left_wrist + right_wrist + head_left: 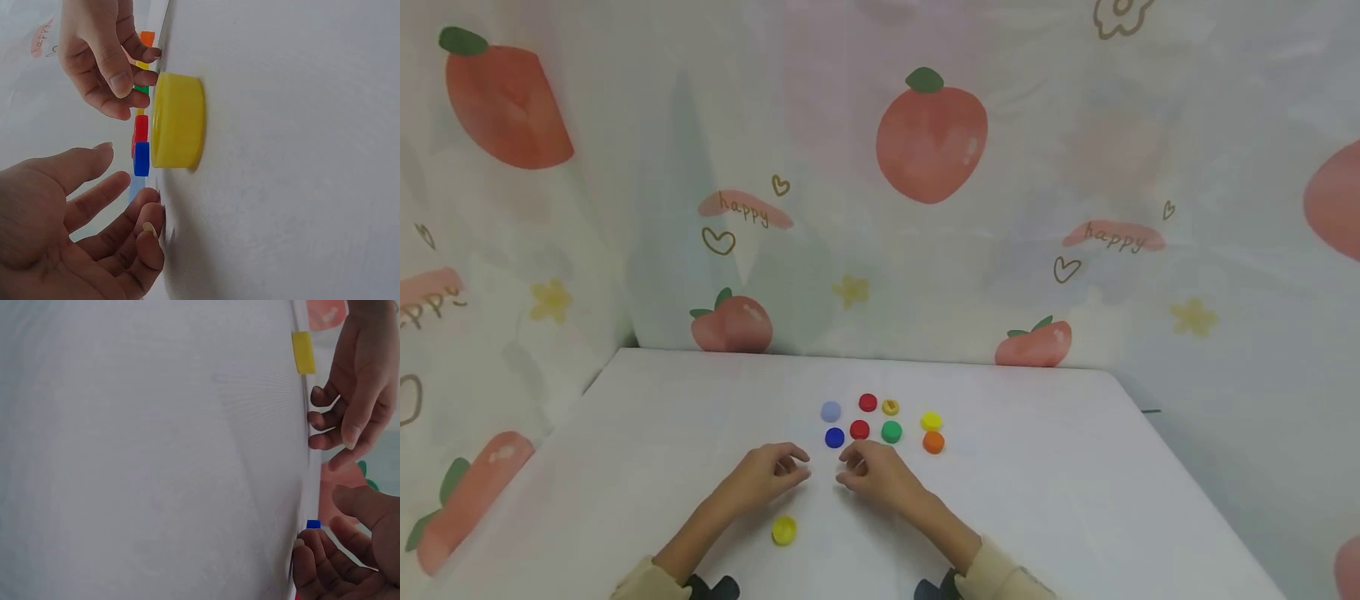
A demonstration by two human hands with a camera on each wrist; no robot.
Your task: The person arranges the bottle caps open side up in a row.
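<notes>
My left hand [767, 475] and right hand [877, 475] face each other above the white table, a small gap between their fingertips. Both have loosely bent fingers and hold nothing. Close to the left forearm lies a yellow round cap [784, 531], which looms large as a yellow cap [180, 122] in the left wrist view. Just beyond the hands is a loose group of small round pieces: dark blue [834, 437], pale blue [831, 411], red [860, 429], another red [868, 402], green [891, 432], patterned yellow [891, 407], plain yellow [932, 421] and orange [933, 442].
The white tabletop [1075, 500] extends to both sides of the hands. Behind it and at the left hangs a pale curtain [850, 233] printed with peaches, hearts and the word happy. Dark wrist straps [715, 587] show at the bottom edge.
</notes>
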